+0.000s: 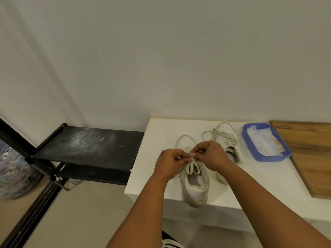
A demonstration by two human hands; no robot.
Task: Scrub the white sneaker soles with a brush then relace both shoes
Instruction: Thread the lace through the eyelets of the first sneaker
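Two white sneakers stand on a white table (161, 129). The near sneaker (195, 188) points away from me, its heel hanging over the table's front edge. Over its tongue, my left hand (170, 162) and my right hand (210, 155) each pinch its cream lace (192, 167), which forms two loops hanging toward the shoe opening. The second sneaker (227, 138) lies behind and to the right, partly hidden by my right hand, with a lace bundled loosely on top. No brush is in view.
A blue plastic tray (250, 149) holding white cloth or paper sits right of the sneakers. A wooden board (308, 149) lies at the far right. A black two-tier rack (89, 145) stands left of the table, and a wall rises behind.
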